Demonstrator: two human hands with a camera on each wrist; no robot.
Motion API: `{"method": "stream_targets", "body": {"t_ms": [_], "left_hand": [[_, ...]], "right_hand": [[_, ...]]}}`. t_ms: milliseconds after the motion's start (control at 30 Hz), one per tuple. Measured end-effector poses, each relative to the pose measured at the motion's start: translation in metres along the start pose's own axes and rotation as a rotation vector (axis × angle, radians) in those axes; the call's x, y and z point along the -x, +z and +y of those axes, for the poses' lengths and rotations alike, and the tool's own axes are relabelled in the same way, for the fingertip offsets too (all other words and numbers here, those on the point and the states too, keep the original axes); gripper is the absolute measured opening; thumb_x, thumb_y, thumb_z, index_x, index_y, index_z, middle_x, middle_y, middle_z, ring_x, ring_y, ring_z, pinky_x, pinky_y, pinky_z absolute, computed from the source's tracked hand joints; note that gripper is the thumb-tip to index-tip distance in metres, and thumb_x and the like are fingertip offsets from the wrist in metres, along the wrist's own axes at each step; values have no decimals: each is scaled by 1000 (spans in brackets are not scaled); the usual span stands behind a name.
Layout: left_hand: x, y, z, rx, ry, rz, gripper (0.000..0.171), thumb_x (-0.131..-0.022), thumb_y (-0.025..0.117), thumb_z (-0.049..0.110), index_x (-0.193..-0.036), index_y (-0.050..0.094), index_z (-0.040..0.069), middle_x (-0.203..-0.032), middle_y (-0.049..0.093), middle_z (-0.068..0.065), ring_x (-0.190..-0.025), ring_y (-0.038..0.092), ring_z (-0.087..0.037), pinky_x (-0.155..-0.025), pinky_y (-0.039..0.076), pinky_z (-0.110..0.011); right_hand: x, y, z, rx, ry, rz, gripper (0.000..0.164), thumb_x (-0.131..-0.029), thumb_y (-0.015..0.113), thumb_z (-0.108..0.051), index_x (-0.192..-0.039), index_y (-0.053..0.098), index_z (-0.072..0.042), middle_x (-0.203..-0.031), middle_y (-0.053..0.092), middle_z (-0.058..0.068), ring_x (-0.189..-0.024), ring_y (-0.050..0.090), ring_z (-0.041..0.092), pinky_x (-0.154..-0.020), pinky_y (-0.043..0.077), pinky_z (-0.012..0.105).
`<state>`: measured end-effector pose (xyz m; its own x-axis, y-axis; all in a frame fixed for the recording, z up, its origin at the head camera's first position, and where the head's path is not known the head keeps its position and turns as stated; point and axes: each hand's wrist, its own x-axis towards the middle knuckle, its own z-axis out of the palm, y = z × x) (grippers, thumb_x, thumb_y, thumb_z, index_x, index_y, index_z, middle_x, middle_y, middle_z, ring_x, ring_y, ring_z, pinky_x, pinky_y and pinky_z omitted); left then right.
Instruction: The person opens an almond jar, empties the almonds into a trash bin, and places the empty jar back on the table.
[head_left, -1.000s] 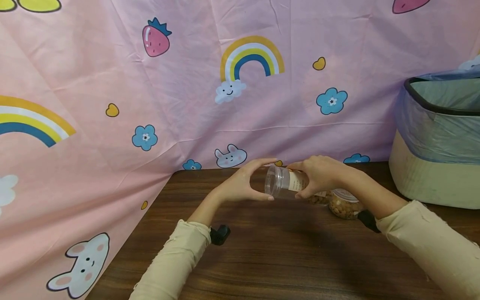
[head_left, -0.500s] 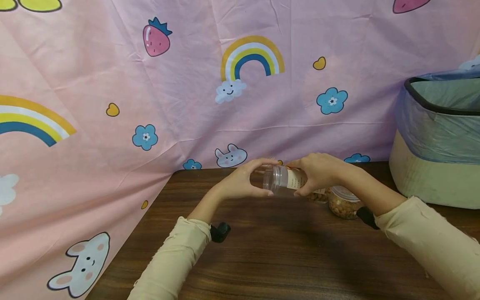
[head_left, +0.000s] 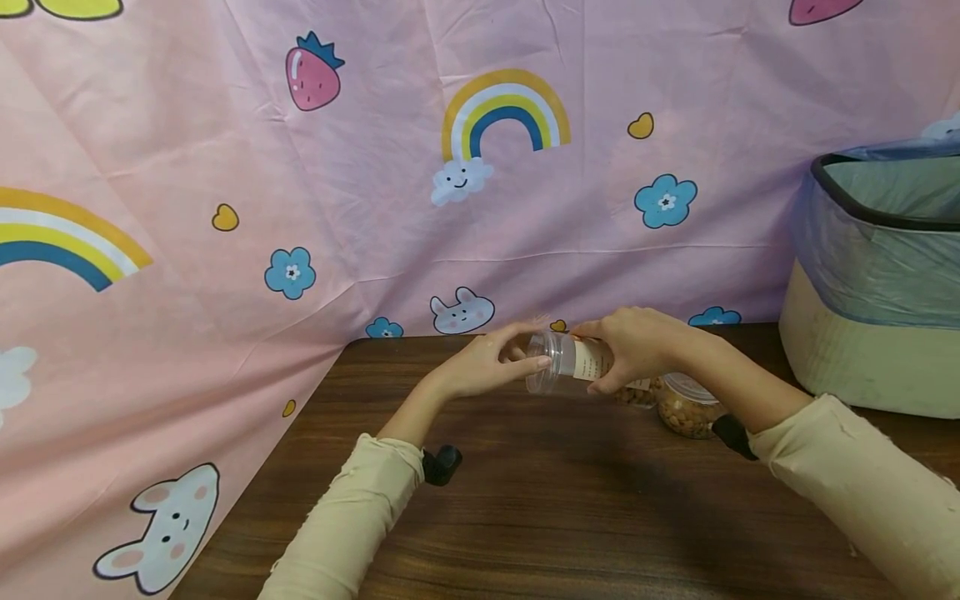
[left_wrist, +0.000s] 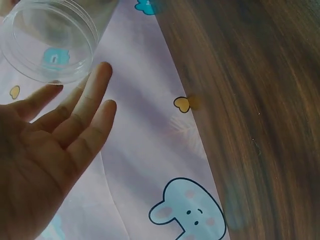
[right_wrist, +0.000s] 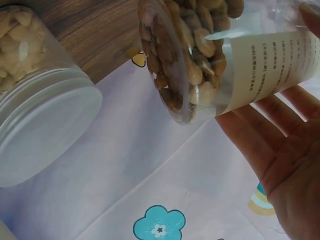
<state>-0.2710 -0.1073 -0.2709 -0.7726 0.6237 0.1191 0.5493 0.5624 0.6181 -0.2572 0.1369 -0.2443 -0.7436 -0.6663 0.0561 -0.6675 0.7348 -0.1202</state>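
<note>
A clear plastic jar (head_left: 592, 360) of nuts that look like almonds, with a cream label, is held sideways above the table. Its clear lid (head_left: 542, 367) faces left. My right hand (head_left: 641, 346) grips the jar round its labelled side; the nuts sit toward its base in the right wrist view. At the lid, my left hand (head_left: 480, 358) has its thumb on one side and fingers on the other. In the left wrist view, fingertips meet the lid's rim (left_wrist: 47, 80). A second lidded jar of nuts (head_left: 686, 412) stands on the table behind the right wrist.
A beige bin (head_left: 862, 350) with a bluish plastic liner stands at the back right. A pink and purple printed cloth (head_left: 360, 167) hangs behind and left of the dark wooden table (head_left: 525, 517).
My left hand has closed in on the lid, its thumb now overlapping the rim. The jar has shifted very slightly left in my right hand's grip.
</note>
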Motion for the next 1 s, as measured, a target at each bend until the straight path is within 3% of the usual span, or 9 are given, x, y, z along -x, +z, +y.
{"method": "stream_targets", "body": {"t_ms": [133, 233, 333, 400, 500, 667, 867, 1000], "left_hand": [[2, 0, -1, 13, 26, -1, 70, -82, 66, 44, -141, 32, 27, -117, 55, 0, -103, 55, -14, -86, 45, -34], [2, 2, -3, 7, 142, 20, 87, -72, 78, 36, -142, 28, 30, -132, 43, 4, -117, 46, -12, -96, 38, -37], [1, 4, -4, -3, 273, 63, 98, -62, 86, 26, -141, 29, 30, -136, 37, 7, -122, 40, -13, -99, 34, -40], [0, 6, -4, 8, 331, 79, 98, -59, 88, 19, -140, 33, 27, -135, 38, 7, -121, 41, -14, -98, 34, -40], [-1, 7, -3, 13, 357, 96, 90, -60, 88, 14, -135, 40, 23, -133, 40, 7, -122, 39, -12, -99, 33, -39], [-1, 6, -3, 25, 318, 88, 75, -65, 85, 18, -129, 46, 19, -129, 45, 8, -119, 40, -7, -99, 34, -39], [1, 5, -3, 84, 161, 43, 61, -77, 74, 32, -130, 44, 28, -121, 52, 4, -110, 52, -13, -91, 42, -40], [0, 5, -3, 123, 94, 14, 54, -83, 68, 33, -131, 44, 25, -115, 55, -4, -100, 59, -18, -82, 48, -33]], "right_hand": [[1, 0, 1, -4, -7, 4, 76, -70, 75, -46, -129, 51, -4, -76, 57, -4, -58, 49, 8, -50, 41, 25], [1, 1, 2, 1, -10, 13, 77, -69, 75, -47, -128, 52, -4, -75, 57, -5, -58, 49, 8, -50, 41, 25], [0, 2, 3, 6, -12, 20, 77, -68, 76, -47, -128, 52, -4, -74, 57, -5, -57, 49, 8, -49, 41, 25], [0, 2, 3, 5, -12, 22, 77, -68, 76, -47, -128, 52, -4, -74, 57, -6, -57, 49, 8, -49, 41, 25], [1, 2, 3, 1, -7, 20, 77, -67, 76, -46, -128, 53, -5, -75, 57, -6, -57, 50, 8, -50, 41, 25], [0, 2, 2, -5, 5, 9, 77, -67, 77, -46, -128, 52, -6, -75, 57, -6, -57, 50, 8, -50, 42, 25], [1, 3, 2, -18, -1, -1, 77, -68, 77, -45, -128, 52, -5, -76, 57, -6, -58, 50, 8, -50, 42, 25], [1, 4, 2, -24, -6, -2, 75, -68, 77, -44, -128, 52, -6, -76, 58, -6, -58, 50, 7, -50, 42, 25]]}}
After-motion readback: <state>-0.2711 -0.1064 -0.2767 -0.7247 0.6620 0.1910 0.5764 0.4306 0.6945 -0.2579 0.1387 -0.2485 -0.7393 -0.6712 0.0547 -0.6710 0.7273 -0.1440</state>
